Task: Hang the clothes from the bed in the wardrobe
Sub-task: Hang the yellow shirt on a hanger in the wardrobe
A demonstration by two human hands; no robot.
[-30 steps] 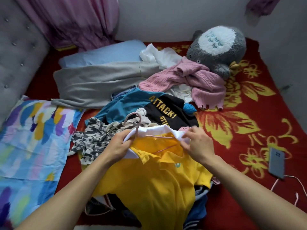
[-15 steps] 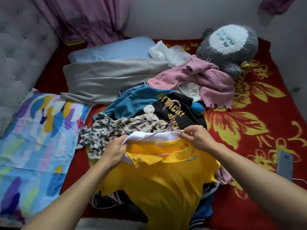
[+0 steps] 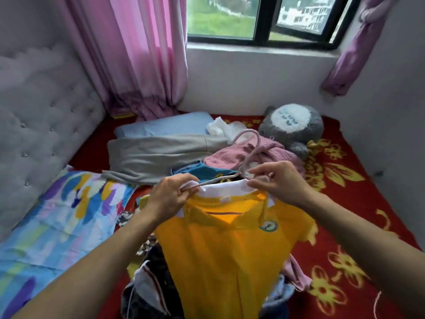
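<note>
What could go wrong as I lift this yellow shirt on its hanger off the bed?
1. By the left hand, the pink hanger has an arm showing outside the white collar, so the yellow polo shirt may slide off that side.
2. Its hem drapes over the clothes pile and could drag garments along.
3. The hook sits near the pink knitted sweater, beyond the right hand, and might snag it.

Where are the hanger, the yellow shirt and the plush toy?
hanger (image 3: 254, 153), head view, its neck.
yellow shirt (image 3: 220, 261), head view, front panel.
plush toy (image 3: 292, 120), head view, white patch.
</note>
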